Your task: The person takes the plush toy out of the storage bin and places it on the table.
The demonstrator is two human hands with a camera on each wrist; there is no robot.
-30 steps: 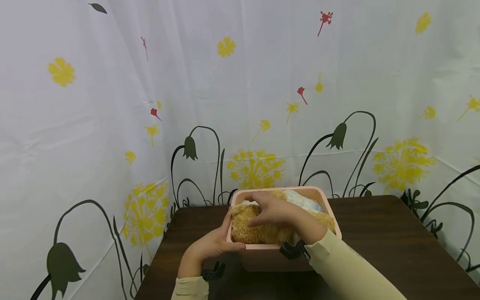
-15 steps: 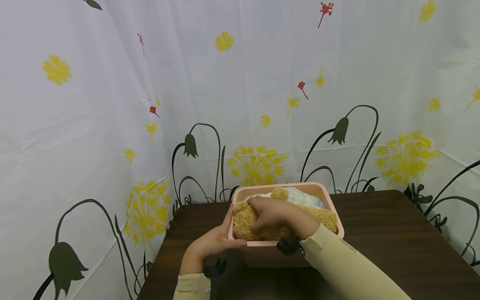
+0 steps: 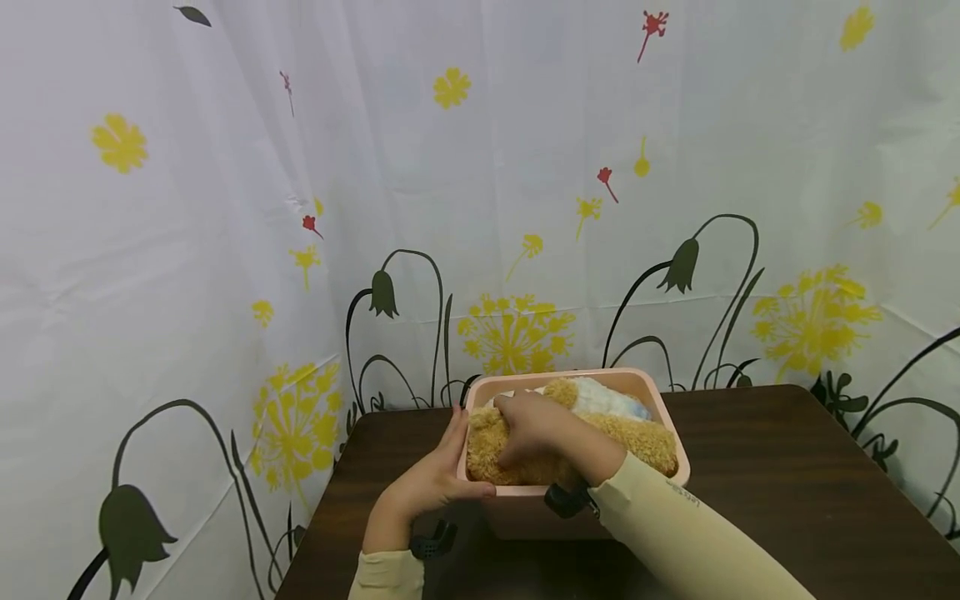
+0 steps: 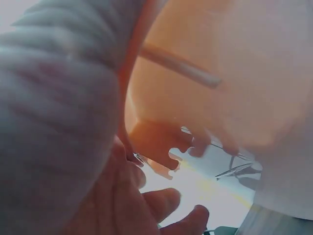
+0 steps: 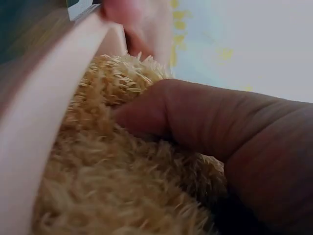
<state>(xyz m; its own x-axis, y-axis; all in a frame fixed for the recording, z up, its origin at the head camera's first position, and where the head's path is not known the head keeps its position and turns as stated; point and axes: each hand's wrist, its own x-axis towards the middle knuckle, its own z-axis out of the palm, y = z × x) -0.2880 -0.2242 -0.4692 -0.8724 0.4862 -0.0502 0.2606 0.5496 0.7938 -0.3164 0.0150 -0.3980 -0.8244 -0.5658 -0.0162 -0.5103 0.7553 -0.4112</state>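
A curly golden-brown plush toy (image 3: 643,442) fills a pink plastic bin (image 3: 543,521), with a pale white-and-blue patch (image 3: 606,398) showing on top. Across the plush my right hand (image 3: 546,429) grips its left part; the right wrist view shows the thumb (image 5: 190,112) sunk into the fur. Its other fingertips are hidden. My left hand (image 3: 427,483) holds the bin's front left corner, thumb along the front rim and fingers up the left side. In the left wrist view, several fingers (image 4: 164,203) extend past the bin wall.
The bin stands on a dark brown table (image 3: 780,467). Behind the table hangs a white curtain (image 3: 510,192) printed with flowers. Dark straps with small black devices (image 3: 435,540) sit at both wrists.
My right hand has lowered into the plush and its thumb and fingers have closed on the fur. My left hand stays on the bin's corner; the head view shifts slightly.
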